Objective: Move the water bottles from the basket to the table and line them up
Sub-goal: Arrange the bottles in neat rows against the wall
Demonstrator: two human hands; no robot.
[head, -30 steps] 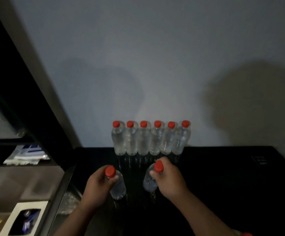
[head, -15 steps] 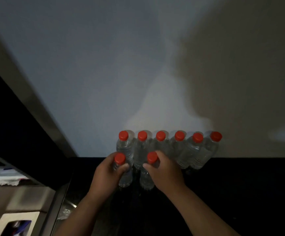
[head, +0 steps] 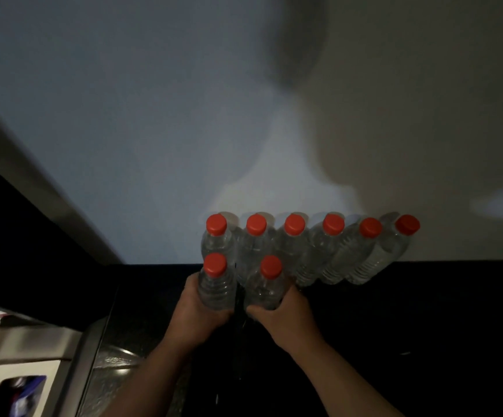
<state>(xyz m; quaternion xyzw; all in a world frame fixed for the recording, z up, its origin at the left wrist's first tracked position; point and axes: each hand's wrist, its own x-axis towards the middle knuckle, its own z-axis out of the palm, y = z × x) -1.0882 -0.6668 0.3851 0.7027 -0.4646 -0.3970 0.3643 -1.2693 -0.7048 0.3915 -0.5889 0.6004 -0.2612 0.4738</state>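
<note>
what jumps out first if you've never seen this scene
The red caps: six water bottles stand in a row against the pale wall at the back of the dark table. Just in front of the row's left end, the left hand grips a seventh bottle and the right hand an eighth bottle, upright, side by side.

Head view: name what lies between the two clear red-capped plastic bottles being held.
Nothing: the head view shows only a narrow dark gap between the clear red-capped bottle in the left hand and the bottle in the right hand.
</note>
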